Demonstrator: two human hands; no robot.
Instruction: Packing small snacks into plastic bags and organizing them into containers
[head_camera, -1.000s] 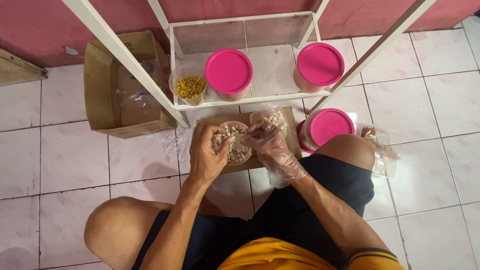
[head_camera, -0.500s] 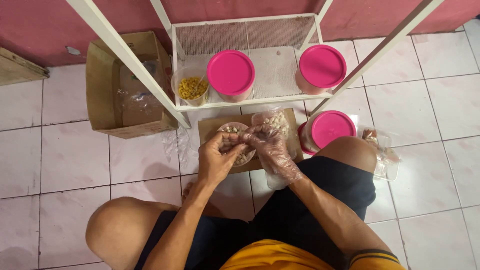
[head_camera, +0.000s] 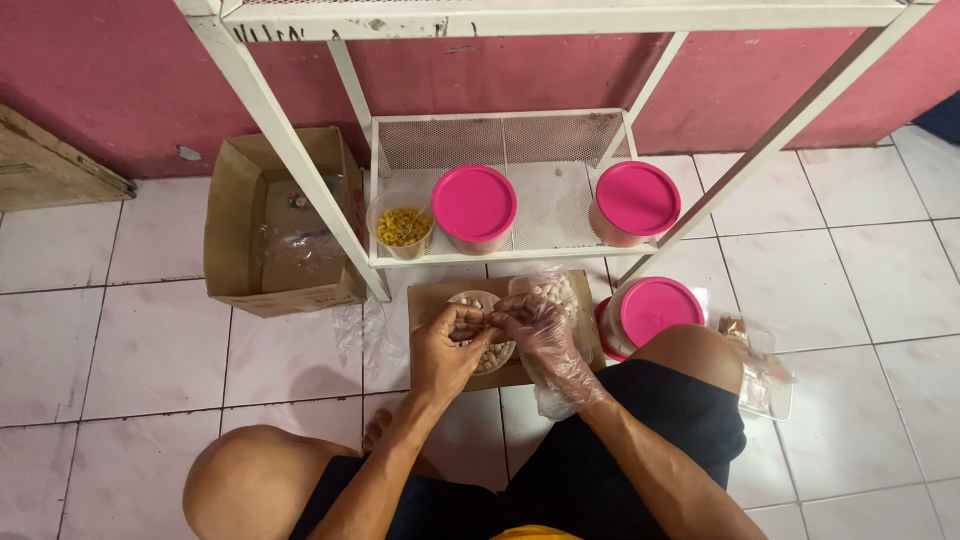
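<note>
Cardboard box (head_camera: 283, 235), pink-lidded tubs (head_camera: 474, 205)

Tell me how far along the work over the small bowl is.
Done: the small clear bowl on the brown cardboard sheet already holds many pale round pieces. In hand: the bare left hand and the plastic-gloved right hand meet over the bowl, pinching something too small to identify. Left: the clear plastic bag behind it has pale pieces inside.

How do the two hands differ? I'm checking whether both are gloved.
The right hand wears a clear plastic glove; the left hand is bare. The left hand lies partly over the bowl of pale round pieces; the right hand is between that bowl and the bag. Both meet fingertip to fingertip above the brown board.
</note>
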